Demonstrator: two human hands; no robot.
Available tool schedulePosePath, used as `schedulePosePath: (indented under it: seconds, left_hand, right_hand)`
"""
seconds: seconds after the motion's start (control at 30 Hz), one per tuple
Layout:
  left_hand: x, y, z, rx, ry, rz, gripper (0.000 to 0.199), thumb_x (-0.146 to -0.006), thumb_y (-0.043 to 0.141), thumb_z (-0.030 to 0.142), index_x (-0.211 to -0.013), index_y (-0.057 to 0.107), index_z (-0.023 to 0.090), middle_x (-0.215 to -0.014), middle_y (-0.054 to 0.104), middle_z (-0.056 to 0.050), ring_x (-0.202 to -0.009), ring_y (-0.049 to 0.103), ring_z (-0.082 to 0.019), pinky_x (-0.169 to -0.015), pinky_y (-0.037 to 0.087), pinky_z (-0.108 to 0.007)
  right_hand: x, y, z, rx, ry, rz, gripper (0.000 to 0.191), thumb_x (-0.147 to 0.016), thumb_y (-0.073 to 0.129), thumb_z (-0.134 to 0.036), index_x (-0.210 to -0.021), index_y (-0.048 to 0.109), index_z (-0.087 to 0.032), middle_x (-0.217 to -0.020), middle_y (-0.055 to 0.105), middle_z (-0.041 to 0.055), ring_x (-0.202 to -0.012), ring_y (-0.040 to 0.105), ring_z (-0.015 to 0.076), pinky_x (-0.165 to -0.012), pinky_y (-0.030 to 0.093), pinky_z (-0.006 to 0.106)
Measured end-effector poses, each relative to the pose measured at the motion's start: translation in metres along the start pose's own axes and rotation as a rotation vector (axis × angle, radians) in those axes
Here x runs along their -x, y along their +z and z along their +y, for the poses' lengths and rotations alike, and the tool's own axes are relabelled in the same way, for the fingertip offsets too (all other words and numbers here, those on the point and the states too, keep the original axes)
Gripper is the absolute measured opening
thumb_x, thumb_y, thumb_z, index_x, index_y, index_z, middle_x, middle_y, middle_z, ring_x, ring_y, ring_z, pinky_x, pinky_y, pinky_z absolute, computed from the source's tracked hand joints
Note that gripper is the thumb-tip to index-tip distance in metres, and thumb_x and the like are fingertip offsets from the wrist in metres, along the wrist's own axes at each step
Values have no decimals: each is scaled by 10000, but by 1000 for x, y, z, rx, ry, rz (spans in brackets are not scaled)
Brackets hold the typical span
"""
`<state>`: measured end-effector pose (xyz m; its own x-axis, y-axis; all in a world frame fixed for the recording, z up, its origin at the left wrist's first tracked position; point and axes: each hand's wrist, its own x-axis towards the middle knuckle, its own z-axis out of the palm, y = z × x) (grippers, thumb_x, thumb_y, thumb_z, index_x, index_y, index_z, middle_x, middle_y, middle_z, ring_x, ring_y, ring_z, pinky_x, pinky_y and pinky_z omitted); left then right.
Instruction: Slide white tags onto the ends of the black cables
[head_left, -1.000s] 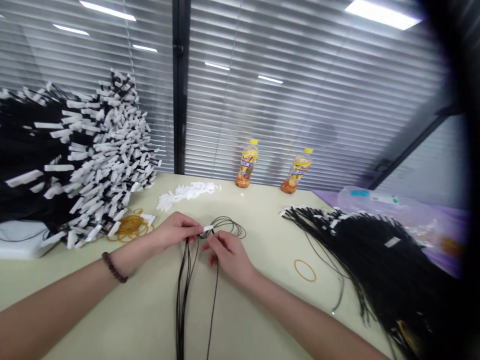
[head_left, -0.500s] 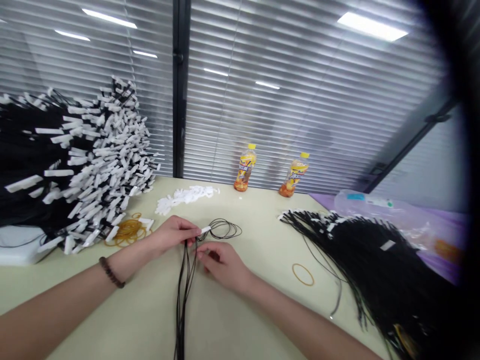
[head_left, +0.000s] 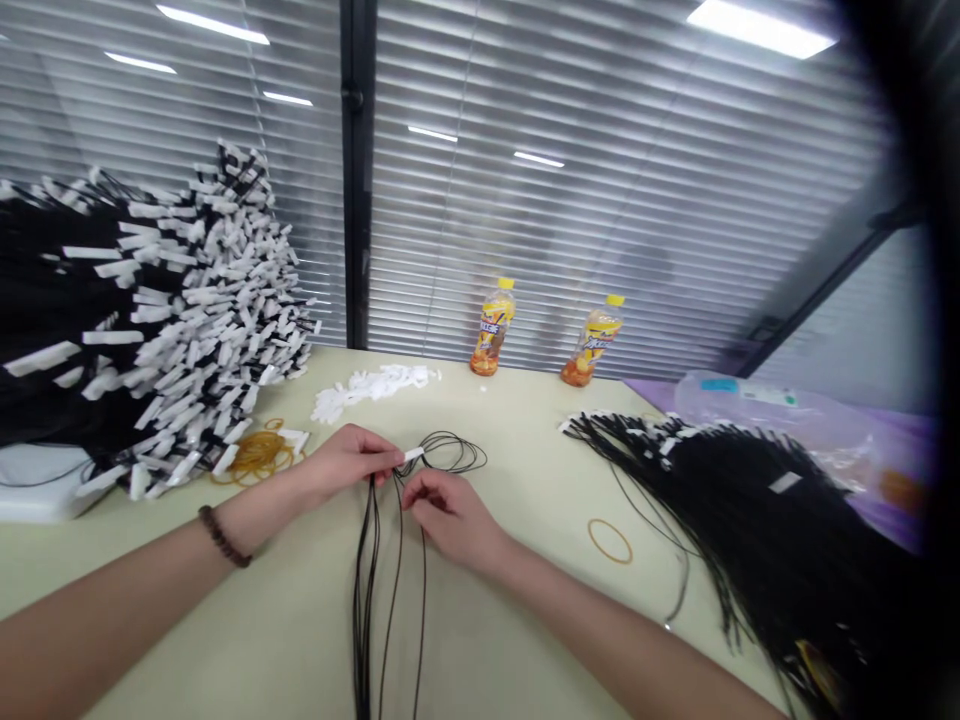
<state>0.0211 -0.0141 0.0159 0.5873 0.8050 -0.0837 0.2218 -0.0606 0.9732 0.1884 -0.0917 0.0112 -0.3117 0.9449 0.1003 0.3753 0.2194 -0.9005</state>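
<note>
Between its thumb and fingers, my left hand (head_left: 358,462) pinches thin black cables beside a small white label (head_left: 413,455). A cable loop (head_left: 454,452) spreads on the table to the right of the label. Long cable strands (head_left: 364,600) hang from the pinch toward the front edge. My right hand (head_left: 446,510) is just right of the left one, its fingers curled together, with a cable strand running down from under its fingertips.
A large pile of white-tagged black cables (head_left: 225,290) fills the left, beside rubber bands (head_left: 259,455) and loose white labels (head_left: 371,388). Two bottles (head_left: 492,330) (head_left: 594,345) stand at the back. Right: a single rubber band (head_left: 610,541) and a black cable bundle (head_left: 772,520).
My right hand has shifted slightly right, and two strands now hang apart from the rest of the cables. My left hand keeps its pinch. The view has tilted slightly.
</note>
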Motion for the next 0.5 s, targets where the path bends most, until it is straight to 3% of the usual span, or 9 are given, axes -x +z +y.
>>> schedulePosePath:
  seconds: [0.5]
  left_hand:
    - [-1,0,-2,10,-18,6,292,-660,583,420,-722,639,140,-547,552,2,-531,473,-89,-527,340,-192]
  right_hand:
    - [-1,-1,-1,-9,9,-7,139,-694,381,-127,-715,518,-142,-539,398,-42,-447,328,49,-408,244,149]
